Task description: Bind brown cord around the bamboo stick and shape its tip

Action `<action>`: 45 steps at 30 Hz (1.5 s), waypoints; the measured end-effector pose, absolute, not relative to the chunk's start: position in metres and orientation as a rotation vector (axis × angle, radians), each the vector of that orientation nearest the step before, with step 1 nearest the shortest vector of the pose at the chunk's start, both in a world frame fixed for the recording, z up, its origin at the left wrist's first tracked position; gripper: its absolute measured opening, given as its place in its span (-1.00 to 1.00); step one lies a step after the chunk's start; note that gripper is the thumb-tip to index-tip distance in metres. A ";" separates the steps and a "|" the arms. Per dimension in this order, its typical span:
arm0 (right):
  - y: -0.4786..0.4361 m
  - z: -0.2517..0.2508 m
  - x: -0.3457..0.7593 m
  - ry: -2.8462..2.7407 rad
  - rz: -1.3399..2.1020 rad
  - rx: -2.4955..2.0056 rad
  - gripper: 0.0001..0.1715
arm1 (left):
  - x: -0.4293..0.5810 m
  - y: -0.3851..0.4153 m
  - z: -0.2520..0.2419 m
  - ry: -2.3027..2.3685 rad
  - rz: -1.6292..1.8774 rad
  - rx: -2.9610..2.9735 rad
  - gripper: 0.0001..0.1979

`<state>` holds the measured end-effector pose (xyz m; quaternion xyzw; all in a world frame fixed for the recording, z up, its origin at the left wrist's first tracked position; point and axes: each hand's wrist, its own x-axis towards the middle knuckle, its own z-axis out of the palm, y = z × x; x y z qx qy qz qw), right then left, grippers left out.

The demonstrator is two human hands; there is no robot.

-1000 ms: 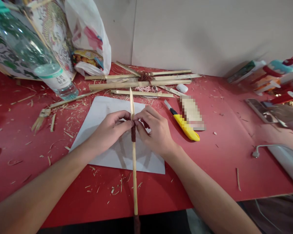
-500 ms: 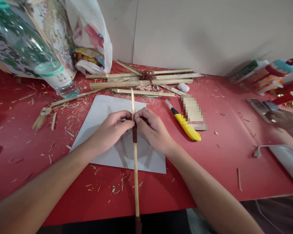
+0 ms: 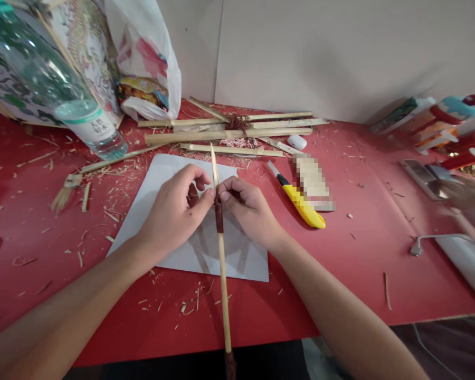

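Observation:
A slim bamboo stick [image 3: 224,285] with a pale pointed tip stands out in front of me, over a white sheet of paper [image 3: 142,211]. Dark brown cord [image 3: 219,219] is wound round it below the tip, and a second brown wrapping [image 3: 230,364] sits at its near end. My right hand [image 3: 245,203] pinches the stick at the top of the upper wrapping; the fingertips partly hide what they grip. My left hand [image 3: 178,208] has its thumb tip against or very near the stick, its index finger lifted apart from the thumb and the other fingers curled.
A yellow utility knife [image 3: 304,206], blade out, lies right of the paper beside a blurred-out block [image 3: 312,179]. Bamboo strips [image 3: 229,135] lie behind. A water bottle [image 3: 91,124] and a plastic bag [image 3: 154,58] stand left. Another person's hand [image 3: 463,192] is at the right.
My left fingers have lifted away from the stick and opened from their pinch. The stick's near end has swung slightly right; my right hand keeps its pinch.

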<state>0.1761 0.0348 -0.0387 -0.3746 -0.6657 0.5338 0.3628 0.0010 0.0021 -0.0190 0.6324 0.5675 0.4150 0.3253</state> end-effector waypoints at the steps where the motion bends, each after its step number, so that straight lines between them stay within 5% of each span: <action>1: 0.035 -0.039 0.176 -1.686 1.399 -0.973 -0.82 | 0.001 0.001 -0.018 1.506 1.112 1.773 -0.93; 7: 0.035 -0.042 0.176 -1.591 1.463 -0.992 -0.81 | -0.003 0.001 -0.021 1.482 0.997 2.212 -0.93; 28: 0.037 -0.038 0.177 -1.543 1.482 -1.037 -0.79 | -0.010 0.005 -0.025 1.480 0.967 2.566 -0.86; 45: 0.036 -0.044 0.174 -1.520 1.459 -1.067 -0.71 | -0.005 0.006 -0.030 1.732 0.609 2.677 -0.78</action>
